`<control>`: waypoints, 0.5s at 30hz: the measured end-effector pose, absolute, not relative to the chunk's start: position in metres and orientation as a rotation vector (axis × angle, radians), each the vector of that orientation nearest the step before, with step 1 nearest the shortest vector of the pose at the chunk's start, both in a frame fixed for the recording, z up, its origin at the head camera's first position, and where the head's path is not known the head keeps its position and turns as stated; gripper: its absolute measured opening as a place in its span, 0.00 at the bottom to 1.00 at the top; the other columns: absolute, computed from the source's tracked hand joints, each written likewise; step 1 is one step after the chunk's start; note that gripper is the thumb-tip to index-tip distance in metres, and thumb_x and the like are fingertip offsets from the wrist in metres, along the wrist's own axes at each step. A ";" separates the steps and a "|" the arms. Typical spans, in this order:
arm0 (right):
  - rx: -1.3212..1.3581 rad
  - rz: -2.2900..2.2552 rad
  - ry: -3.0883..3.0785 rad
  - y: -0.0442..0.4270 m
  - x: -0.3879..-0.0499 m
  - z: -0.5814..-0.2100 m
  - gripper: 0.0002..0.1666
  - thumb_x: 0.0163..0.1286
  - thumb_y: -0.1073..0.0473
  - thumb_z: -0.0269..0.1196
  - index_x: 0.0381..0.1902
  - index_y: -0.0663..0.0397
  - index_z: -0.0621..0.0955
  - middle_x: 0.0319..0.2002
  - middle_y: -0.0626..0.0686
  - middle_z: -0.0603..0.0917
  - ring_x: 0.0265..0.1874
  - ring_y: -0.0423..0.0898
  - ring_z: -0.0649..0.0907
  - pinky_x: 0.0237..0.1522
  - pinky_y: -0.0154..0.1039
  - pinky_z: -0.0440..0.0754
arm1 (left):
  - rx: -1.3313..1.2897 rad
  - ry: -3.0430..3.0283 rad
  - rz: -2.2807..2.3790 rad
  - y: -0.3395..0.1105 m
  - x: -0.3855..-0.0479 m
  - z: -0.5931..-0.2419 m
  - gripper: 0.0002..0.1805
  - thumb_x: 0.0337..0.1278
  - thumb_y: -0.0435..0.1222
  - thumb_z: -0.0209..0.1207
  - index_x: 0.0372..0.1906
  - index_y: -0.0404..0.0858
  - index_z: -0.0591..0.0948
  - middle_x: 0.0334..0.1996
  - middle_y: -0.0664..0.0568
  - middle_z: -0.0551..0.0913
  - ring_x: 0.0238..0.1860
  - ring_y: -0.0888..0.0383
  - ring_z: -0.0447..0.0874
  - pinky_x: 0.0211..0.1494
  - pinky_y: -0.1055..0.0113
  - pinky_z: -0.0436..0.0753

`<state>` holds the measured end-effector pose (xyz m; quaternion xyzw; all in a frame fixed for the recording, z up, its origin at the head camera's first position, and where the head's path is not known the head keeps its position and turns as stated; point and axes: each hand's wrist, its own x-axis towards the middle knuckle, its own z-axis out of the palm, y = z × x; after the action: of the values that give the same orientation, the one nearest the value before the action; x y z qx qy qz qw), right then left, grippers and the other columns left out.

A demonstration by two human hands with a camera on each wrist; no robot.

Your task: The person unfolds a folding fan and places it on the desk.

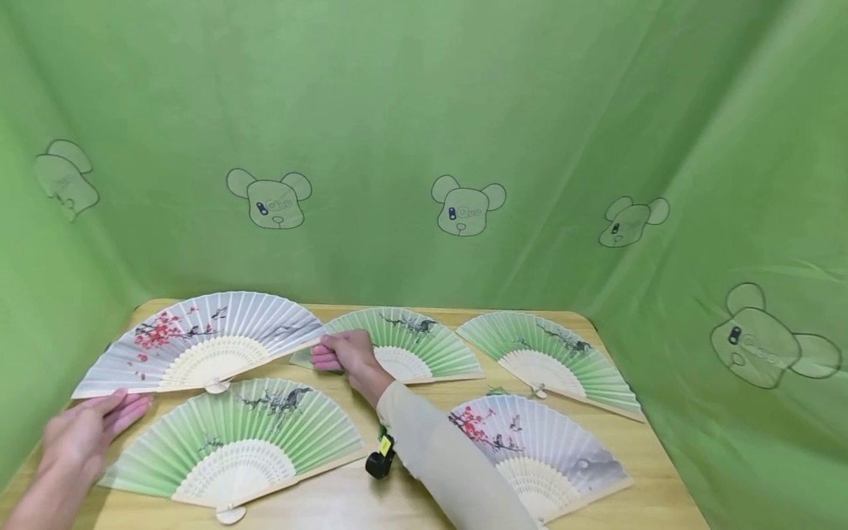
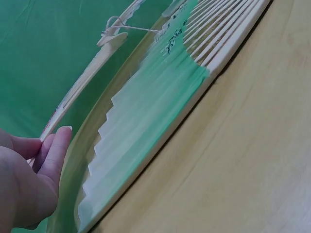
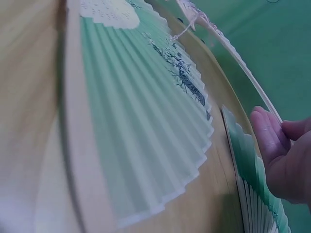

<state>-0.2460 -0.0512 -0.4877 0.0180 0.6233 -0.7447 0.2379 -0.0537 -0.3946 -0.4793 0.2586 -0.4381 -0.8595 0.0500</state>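
Note:
An unfolded grey-and-white folding fan point(image 1: 245, 316) with red blossoms is raised at the back left. My left hand point(image 1: 76, 442) pinches its left end between thumb and fingers, and my right hand point(image 1: 354, 357) pinches its right end. The wrist views show this fan point(image 2: 80, 80) edge-on, lifted off the table, with a thin cord at its pivot. In front of it lies a green folding fan point(image 1: 291, 419), spread open on the table. Behind my right hand a second green folding fan point(image 1: 430, 350) is partly covered.
At the back right lies another spread green folding fan point(image 1: 563, 353). A grey folding fan point(image 1: 550, 434) with red blossoms is at the front right, partly behind my right sleeve point(image 1: 450, 456). Green cloth walls point(image 1: 371, 147) with bear-head drawings surround the wooden table point(image 1: 338, 486).

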 end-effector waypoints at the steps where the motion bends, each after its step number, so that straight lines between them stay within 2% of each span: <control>1: 0.051 -2.030 1.714 -0.053 -0.248 -0.487 0.12 0.73 0.66 0.64 0.49 0.71 0.84 0.36 0.65 0.91 0.26 0.47 0.92 0.36 0.39 0.94 | 0.802 -1.325 -2.623 -0.396 -0.054 -0.480 0.15 0.75 0.29 0.57 0.31 0.43 0.88 0.31 0.45 0.92 0.36 0.52 0.95 0.48 0.62 0.94; 9: 0.073 -1.974 1.782 -0.070 -0.261 -0.488 0.11 0.72 0.66 0.65 0.46 0.71 0.84 0.35 0.65 0.91 0.22 0.45 0.91 0.32 0.38 0.94 | 0.891 -1.242 -2.683 -0.408 -0.052 -0.487 0.16 0.72 0.26 0.57 0.28 0.43 0.85 0.31 0.44 0.91 0.36 0.50 0.95 0.51 0.61 0.94; 15: 0.102 -1.948 1.845 -0.085 -0.270 -0.489 0.08 0.72 0.66 0.65 0.43 0.70 0.84 0.33 0.64 0.91 0.21 0.46 0.90 0.30 0.38 0.94 | 0.938 -1.238 -2.671 -0.411 -0.051 -0.490 0.19 0.77 0.27 0.52 0.28 0.42 0.85 0.30 0.44 0.91 0.35 0.50 0.95 0.50 0.61 0.94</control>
<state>-0.2698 -0.0853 -0.4891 0.0372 0.6693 -0.7067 0.2264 -0.0513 -0.4105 -0.4896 0.3033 -0.4006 -0.8642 0.0257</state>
